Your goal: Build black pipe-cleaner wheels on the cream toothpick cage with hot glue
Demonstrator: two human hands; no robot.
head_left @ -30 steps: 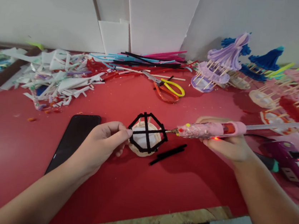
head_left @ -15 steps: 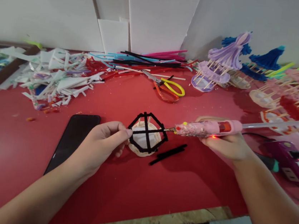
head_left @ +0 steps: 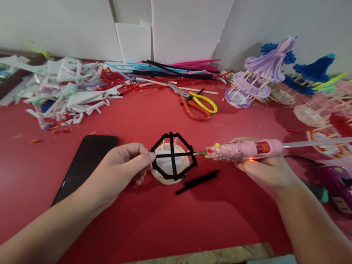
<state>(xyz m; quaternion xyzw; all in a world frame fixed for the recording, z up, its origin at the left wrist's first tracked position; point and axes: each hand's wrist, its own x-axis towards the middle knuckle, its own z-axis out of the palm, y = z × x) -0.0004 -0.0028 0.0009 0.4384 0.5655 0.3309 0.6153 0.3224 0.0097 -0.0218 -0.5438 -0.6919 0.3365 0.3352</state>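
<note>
My left hand (head_left: 129,162) pinches the left edge of a black pipe-cleaner frame (head_left: 173,153), an eight-sided ring with two bars crossing in its middle. Below the frame is a round pale base (head_left: 167,181), with short sticks showing between the two. My right hand (head_left: 263,169) is wrapped round a pink hot glue gun (head_left: 240,151), whose clear glue stick (head_left: 324,141) juts from the back. The gun's metal nozzle touches or almost touches the frame's right side, where a bar meets the ring. Cut black pipe-cleaner pieces (head_left: 197,182) lie just right of the base.
A black phone (head_left: 86,164) lies left of the frame. Scissors (head_left: 195,102) and several coloured pipe cleaners (head_left: 173,70) are behind it. White scraps (head_left: 73,86) pile up at back left. Tiered coloured models (head_left: 266,66) stand at back right, near a purple power strip (head_left: 341,189).
The rear of the glue gun and its glue stick have shifted slightly, with the stick's tail tilting and drawing left. The left hand and the frame have stayed in place.
</note>
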